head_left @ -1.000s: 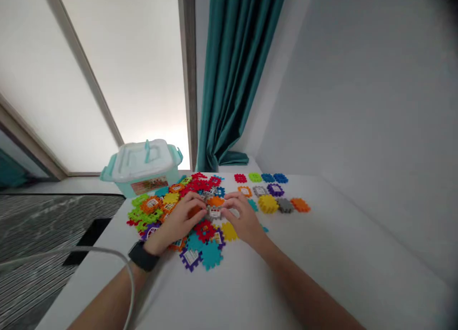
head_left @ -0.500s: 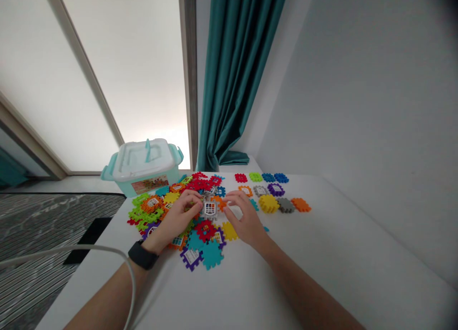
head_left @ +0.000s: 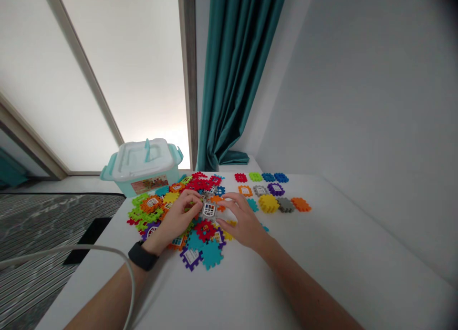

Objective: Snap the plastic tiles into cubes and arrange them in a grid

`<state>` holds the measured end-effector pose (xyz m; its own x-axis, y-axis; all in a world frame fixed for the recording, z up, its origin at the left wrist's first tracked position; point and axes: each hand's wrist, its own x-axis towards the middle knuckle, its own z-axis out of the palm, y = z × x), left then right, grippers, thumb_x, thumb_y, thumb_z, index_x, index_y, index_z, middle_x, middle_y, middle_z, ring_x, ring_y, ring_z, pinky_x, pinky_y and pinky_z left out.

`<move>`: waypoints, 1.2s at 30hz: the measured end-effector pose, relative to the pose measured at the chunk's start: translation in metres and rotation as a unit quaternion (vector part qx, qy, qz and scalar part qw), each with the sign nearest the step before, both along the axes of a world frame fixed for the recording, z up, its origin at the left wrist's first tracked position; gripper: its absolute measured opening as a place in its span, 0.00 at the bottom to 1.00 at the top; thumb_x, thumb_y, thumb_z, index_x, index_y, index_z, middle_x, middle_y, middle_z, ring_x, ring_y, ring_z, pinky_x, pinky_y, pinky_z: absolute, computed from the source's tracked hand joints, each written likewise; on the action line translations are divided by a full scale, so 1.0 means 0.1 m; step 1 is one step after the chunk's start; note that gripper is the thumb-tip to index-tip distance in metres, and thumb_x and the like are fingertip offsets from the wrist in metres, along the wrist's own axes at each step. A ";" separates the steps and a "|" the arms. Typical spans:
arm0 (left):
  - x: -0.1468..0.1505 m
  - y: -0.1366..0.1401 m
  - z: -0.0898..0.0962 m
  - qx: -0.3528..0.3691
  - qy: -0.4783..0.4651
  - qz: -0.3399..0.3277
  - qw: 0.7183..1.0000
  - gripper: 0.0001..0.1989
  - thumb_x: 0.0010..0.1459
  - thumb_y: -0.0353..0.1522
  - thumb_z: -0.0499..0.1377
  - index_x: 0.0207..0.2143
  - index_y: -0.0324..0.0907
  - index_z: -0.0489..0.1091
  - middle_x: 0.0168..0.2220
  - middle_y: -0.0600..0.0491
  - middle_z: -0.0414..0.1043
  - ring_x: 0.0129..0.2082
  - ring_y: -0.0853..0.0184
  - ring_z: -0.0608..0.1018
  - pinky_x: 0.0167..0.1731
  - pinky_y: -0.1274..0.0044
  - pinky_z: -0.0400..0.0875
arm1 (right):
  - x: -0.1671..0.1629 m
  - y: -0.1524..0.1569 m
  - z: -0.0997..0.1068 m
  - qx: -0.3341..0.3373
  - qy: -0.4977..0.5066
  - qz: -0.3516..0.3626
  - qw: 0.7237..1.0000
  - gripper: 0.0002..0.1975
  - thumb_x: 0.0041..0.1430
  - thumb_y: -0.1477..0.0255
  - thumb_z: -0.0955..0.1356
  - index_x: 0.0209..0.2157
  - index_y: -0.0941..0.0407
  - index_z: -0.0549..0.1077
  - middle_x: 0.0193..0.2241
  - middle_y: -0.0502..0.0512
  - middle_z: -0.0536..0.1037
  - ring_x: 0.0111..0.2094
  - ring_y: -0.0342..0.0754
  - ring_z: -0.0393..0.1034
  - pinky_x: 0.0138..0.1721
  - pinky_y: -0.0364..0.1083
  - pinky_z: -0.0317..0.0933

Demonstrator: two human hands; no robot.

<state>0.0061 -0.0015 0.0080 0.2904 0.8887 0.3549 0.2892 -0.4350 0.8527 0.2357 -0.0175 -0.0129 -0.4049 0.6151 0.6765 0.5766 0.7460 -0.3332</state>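
Over the pile of notched plastic building tiles, a grey tile with a white window (head_left: 209,209) is between my two hands. My left hand (head_left: 182,213), with a black band on its wrist, has curled fingers and thumb closed at the tile's left edge. Thumb and fingers of my right hand (head_left: 243,221) are spread apart beside its right side, the thumb close to the lower right corner. An orange tile (head_left: 216,200) shows just behind, and a red tile (head_left: 205,230) is just in front. Part of a yellow tile (head_left: 228,234) is covered by my right hand.
Tiles sorted by colour, such as a yellow stack (head_left: 268,203) and an orange one (head_left: 301,204), are laid in rows at right. A lidded teal box (head_left: 148,165) stands at the back left. A white cable (head_left: 107,248) crosses my left forearm.
My right hand has shifted slightly left towards the grey tile, with its thumb dropping lower and away from the fingers. The grey tile has tilted a little; my left hand stays put.
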 end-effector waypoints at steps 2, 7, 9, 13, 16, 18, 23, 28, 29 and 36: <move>0.00 0.01 -0.01 0.000 0.002 -0.002 1.000 0.15 0.66 0.37 0.56 0.26 0.42 0.66 0.43 0.49 0.69 0.45 0.61 0.73 0.47 0.69 0.70 | 0.00 0.01 -0.01 0.010 -0.004 -0.005 1.000 0.17 0.62 0.72 0.70 0.52 0.51 0.70 0.52 0.62 0.71 0.55 0.58 0.68 0.56 0.60 0.67; 0.01 -0.01 -0.01 0.033 0.033 -0.002 0.999 0.12 0.67 0.35 0.55 0.29 0.42 0.69 0.43 0.48 0.70 0.46 0.61 0.74 0.49 0.68 0.70 | 0.02 0.02 0.01 0.025 -0.001 -0.009 1.000 0.19 0.59 0.74 0.70 0.51 0.52 0.70 0.56 0.63 0.69 0.59 0.59 0.65 0.57 0.59 0.67; 0.01 -0.03 0.00 0.077 0.056 0.007 0.995 0.09 0.67 0.34 0.54 0.33 0.42 0.70 0.43 0.48 0.70 0.46 0.61 0.74 0.50 0.67 0.70 | 0.04 0.02 0.03 0.031 0.005 -0.008 0.999 0.20 0.57 0.75 0.70 0.52 0.52 0.69 0.58 0.64 0.67 0.61 0.59 0.63 0.56 0.58 0.68; -0.02 -0.06 -0.01 0.192 0.116 0.034 0.974 0.06 0.66 0.30 0.55 0.43 0.44 0.71 0.47 0.47 0.69 0.49 0.59 0.73 0.52 0.65 0.70 | 0.07 0.04 0.05 0.019 0.023 -0.019 0.999 0.21 0.55 0.76 0.70 0.51 0.52 0.69 0.61 0.65 0.63 0.63 0.60 0.60 0.57 0.59 0.67; -0.05 -0.05 -0.05 0.254 0.166 0.028 0.952 0.09 0.64 0.29 0.57 0.46 0.44 0.72 0.50 0.45 0.69 0.51 0.58 0.73 0.53 0.64 0.70 | 0.07 0.04 0.05 -0.007 0.038 -0.029 0.999 0.20 0.54 0.76 0.71 0.50 0.51 0.69 0.60 0.64 0.63 0.63 0.61 0.60 0.61 0.63 0.63; -0.07 -0.04 -0.07 0.276 0.187 0.025 0.942 0.09 0.63 0.29 0.59 0.46 0.44 0.72 0.51 0.45 0.69 0.52 0.57 0.73 0.54 0.64 0.70 | 0.06 0.04 0.05 -0.020 0.046 -0.035 0.998 0.20 0.54 0.76 0.71 0.49 0.51 0.70 0.59 0.64 0.64 0.63 0.62 0.61 0.62 0.65 0.59; -0.06 -0.04 -0.07 0.302 0.194 0.023 0.933 0.06 0.63 0.30 0.60 0.42 0.44 0.74 0.51 0.45 0.70 0.51 0.57 0.74 0.52 0.64 0.72 | 0.04 0.04 0.04 -0.022 0.056 -0.040 0.997 0.20 0.52 0.76 0.71 0.48 0.51 0.70 0.58 0.64 0.64 0.63 0.62 0.60 0.63 0.66 0.57; -0.08 -0.05 -0.07 0.323 0.191 0.016 0.927 0.04 0.64 0.30 0.60 0.39 0.44 0.75 0.49 0.46 0.71 0.50 0.58 0.75 0.51 0.65 0.72 | 0.03 0.04 0.04 -0.031 0.074 -0.043 0.996 0.17 0.53 0.76 0.70 0.46 0.52 0.71 0.56 0.63 0.66 0.61 0.61 0.62 0.62 0.65 0.58; -0.08 -0.05 -0.07 0.328 0.190 0.016 0.925 0.04 0.65 0.30 0.60 0.40 0.44 0.75 0.49 0.46 0.70 0.49 0.58 0.74 0.51 0.65 0.72 | 0.03 0.04 0.04 -0.036 0.080 -0.043 0.995 0.16 0.54 0.76 0.69 0.45 0.52 0.71 0.55 0.63 0.66 0.61 0.60 0.62 0.62 0.64 0.58; -0.02 -0.06 -0.03 0.230 0.134 0.036 0.963 0.04 0.67 0.31 0.57 0.39 0.43 0.73 0.50 0.47 0.66 0.52 0.59 0.72 0.55 0.65 0.70 | 0.01 0.02 0.03 -0.050 0.101 -0.031 0.993 0.06 0.62 0.74 0.67 0.41 0.51 0.72 0.55 0.61 0.69 0.59 0.57 0.65 0.59 0.62 0.62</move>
<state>0.0037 -0.0080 0.0045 0.3695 0.6771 0.6364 0.5160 -0.7191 0.4655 0.2371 -0.0156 -0.0095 -0.2261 0.7021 0.6753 0.5336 0.6692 -0.5171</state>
